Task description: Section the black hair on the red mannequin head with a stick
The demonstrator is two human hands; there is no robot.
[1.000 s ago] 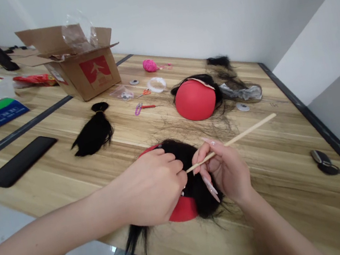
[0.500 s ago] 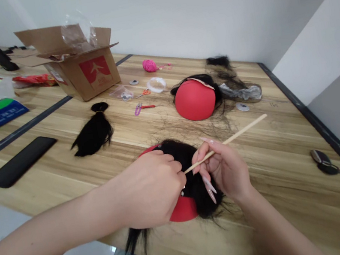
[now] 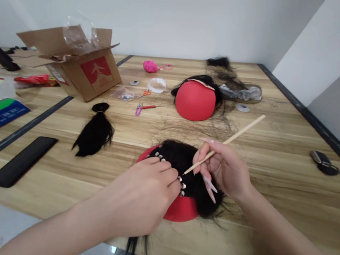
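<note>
In front of me, near the table's front edge, lies a red dome-shaped form (image 3: 181, 211) covered partly with black hair (image 3: 184, 160). A curved row of small shiny round studs (image 3: 181, 186) runs along the hair. My left hand (image 3: 142, 193) rests over the form, its fingers curled together at the studs; whatever they pinch is hidden. My right hand (image 3: 222, 166) grips a thin pale wooden stick (image 3: 239, 134) like a pen, from the right side. The stick's narrow dark tip points at the hair beside my left fingertips.
Behind stand a second red dome with black hair (image 3: 196, 101) and an open cardboard box (image 3: 90, 77). A tied hair bundle (image 3: 93, 134), a black phone-like slab (image 3: 22, 162), a purple-handled tool (image 3: 139, 109), pink yarn (image 3: 150, 66), a tape roll (image 3: 157, 85) and a car key (image 3: 325, 162) lie around.
My left hand has drawn back slightly left and down, uncovering more of the studs and the red edge. My right hand and the stick have hardly moved.
</note>
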